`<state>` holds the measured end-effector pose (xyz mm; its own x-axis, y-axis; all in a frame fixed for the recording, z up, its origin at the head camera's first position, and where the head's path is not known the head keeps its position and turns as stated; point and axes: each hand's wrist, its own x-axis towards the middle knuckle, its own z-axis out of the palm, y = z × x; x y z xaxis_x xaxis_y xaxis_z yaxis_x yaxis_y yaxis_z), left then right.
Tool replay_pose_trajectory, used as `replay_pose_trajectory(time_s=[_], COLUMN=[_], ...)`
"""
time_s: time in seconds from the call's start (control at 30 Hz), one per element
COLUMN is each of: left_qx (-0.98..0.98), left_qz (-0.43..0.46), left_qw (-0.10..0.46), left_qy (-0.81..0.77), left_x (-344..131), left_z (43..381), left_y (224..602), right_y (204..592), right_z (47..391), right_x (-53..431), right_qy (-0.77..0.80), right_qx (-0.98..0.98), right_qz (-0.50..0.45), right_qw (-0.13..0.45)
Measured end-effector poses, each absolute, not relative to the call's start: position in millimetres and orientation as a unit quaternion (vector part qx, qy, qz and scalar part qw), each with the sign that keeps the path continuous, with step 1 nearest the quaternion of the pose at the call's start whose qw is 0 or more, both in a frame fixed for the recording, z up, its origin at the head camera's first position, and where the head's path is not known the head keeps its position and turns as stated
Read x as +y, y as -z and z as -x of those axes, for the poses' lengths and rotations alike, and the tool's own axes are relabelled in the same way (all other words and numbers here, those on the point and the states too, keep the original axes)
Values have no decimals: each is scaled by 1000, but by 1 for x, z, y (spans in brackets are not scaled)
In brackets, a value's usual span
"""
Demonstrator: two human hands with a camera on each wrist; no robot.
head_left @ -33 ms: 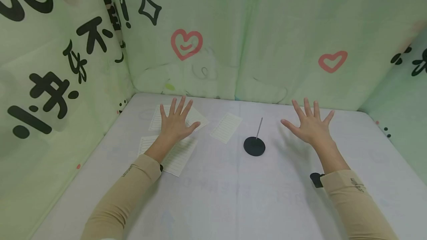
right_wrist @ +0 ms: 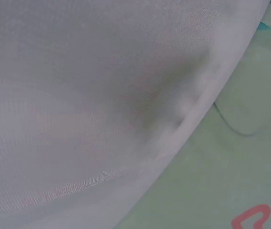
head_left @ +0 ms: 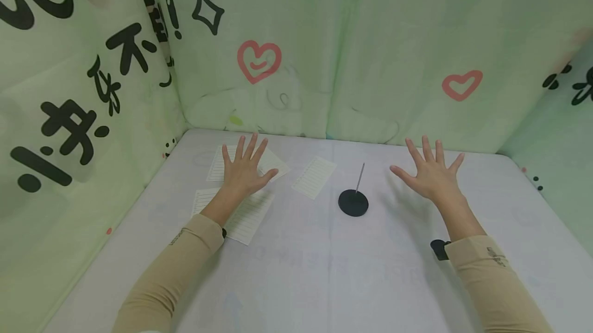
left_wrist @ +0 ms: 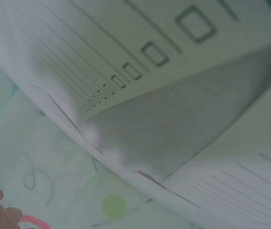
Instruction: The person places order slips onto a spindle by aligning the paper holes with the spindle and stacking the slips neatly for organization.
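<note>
My left hand (head_left: 243, 175) hovers with spread fingers over several lined paper slips, holding nothing. One slip (head_left: 250, 216) lies partly under that wrist, and another slip (head_left: 276, 164) shows just beyond the thumb. A separate lined slip (head_left: 314, 177) lies to the right of the left hand. Between the hands stands a receipt spike (head_left: 353, 203), a thin metal pin upright on a round black base. To its right, my right hand (head_left: 433, 176) is held above the table, fingers spread and nothing in it. In the left wrist view, printed lines and small boxes show on a slip (left_wrist: 125, 52).
A white cloth covers the table (head_left: 296, 281). Green curtains (head_left: 296, 106) with hearts and black lettering enclose the back and both sides. A black device (head_left: 439, 249) is strapped at the right wrist, beside the beige sleeve (head_left: 491, 276).
</note>
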<state>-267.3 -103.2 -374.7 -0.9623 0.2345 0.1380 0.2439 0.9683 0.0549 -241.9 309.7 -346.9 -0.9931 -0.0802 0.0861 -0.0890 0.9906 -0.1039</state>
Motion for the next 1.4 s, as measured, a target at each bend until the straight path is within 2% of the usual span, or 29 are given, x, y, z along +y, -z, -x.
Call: replay_pose_trajectory(time_s=[0.63,1.2,1.4], left_qx=[-990,-988,-983], left_qz=[123,146,179], left_qw=[56,44,49], left_qy=[39,34,-2], left_x=[-104,-124,-131], left_z=[267,255,249], left_y=[376,382,387], right_y=[351,372,381], right_z=[241,238,238], right_x=[309,282,270], right_qy=[-57,-76,-60], right_qx=[-997,-986,-985], right_qz=[-48,-138,-160], right_qw=[35,55,30])
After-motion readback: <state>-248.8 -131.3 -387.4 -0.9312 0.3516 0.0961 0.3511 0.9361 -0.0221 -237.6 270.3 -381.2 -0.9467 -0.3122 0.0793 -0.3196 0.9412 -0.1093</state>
